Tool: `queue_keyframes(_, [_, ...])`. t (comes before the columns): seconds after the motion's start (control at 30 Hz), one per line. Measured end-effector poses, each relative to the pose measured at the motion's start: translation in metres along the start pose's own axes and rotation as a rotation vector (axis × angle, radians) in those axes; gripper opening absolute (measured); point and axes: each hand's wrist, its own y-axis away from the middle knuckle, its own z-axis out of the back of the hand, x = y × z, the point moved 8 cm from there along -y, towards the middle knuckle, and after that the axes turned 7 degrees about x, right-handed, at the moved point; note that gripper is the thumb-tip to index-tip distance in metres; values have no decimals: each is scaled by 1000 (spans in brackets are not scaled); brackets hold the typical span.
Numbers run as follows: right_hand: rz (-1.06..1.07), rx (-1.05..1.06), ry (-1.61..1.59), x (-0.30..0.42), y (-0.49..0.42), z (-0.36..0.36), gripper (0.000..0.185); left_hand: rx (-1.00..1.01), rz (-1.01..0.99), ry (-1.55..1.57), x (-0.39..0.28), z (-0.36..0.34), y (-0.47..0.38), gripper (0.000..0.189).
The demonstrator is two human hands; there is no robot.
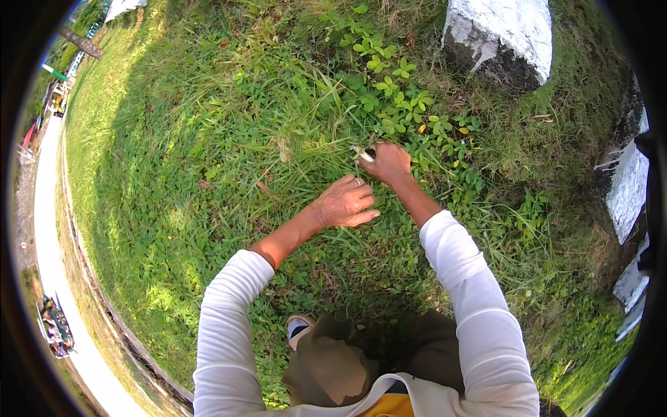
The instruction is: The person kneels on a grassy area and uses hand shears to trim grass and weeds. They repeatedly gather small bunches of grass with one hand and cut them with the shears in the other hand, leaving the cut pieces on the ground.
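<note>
My right hand (391,162) is closed around a small tool with a pale handle (365,155), low among grass and leaves. Most of the tool is hidden by the fingers and plants, so its kind is unclear. Just below and left of it, my left hand (345,202) hovers back-up over the grass, a ring on one finger. Its fingers are partly curled, and whatever is beneath them is hidden. Beside my right hand grows a broad-leaved green plant (411,107), and long grass blades (307,140) lie to the left of both hands.
White-painted stone blocks stand at the upper right (503,36) and right edge (628,190). My knee (333,370) and a shoe (300,328) are below. At far left, a concrete curb (112,318) borders a bright road (52,208) with a vehicle (54,326) on it.
</note>
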Motion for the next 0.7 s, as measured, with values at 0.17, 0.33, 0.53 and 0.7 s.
queue_keyframes(0.17, [-20, -70, 66, 3, 1, 1, 77, 81, -49, 16, -5, -25, 4, 21])
queue_keyframes(0.33, [-35, 24, -5, 39, -26, 3, 63, 6, -60, 123, -13, -26, 6, 23])
queue_keyframes(0.53, [28, 55, -2, 53, -18, 1, 54, 60, -33, 161, -11, -43, -10, 29])
queue_keyframes(0.7, [-31, 77, -104, 6, -5, 16, 67, 143, 1, 82, 2, -61, -23, 45])
